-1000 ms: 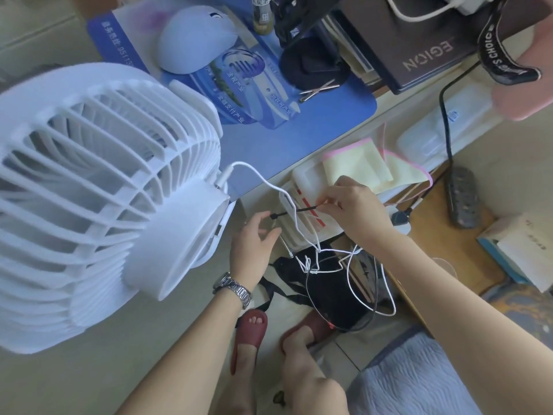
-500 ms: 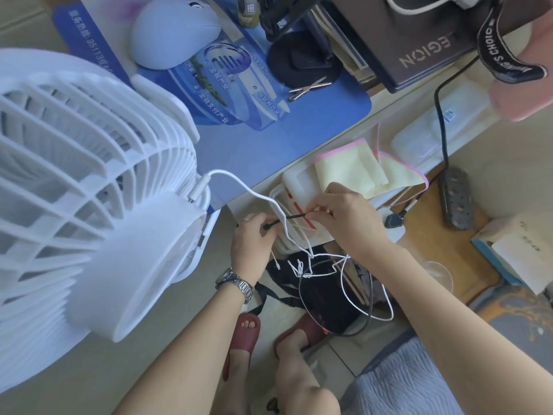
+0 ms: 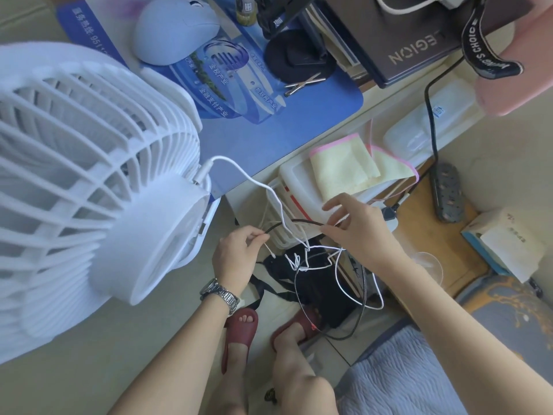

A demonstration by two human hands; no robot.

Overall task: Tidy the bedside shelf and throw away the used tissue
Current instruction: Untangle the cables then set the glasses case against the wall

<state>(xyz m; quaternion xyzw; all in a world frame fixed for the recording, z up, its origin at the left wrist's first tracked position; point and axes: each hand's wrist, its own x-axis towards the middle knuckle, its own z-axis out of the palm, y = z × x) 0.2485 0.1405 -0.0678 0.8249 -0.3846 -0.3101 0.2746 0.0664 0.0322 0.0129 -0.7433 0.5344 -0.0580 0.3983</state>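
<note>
Left hand [image 3: 236, 253] pinched one end of a thin black cable [image 3: 299, 220]; right hand [image 3: 356, 226] gripped it further along, fingers [image 3: 335, 205] partly spread. The span ran taut between them, over the white fan cord [image 3: 254, 181], which hung in a kinked tangle [image 3: 299, 259] below. Judgement: ease black free of white slowly, feeding slack, not tugging, since both are slick and springy. Shelf [image 3: 287, 175] sat just behind the hands, bearing a soft yellow cloth [image 3: 344, 169]. Ribbed plastic fan [image 3: 89, 181] at left. No tissue identifiable.
</note>
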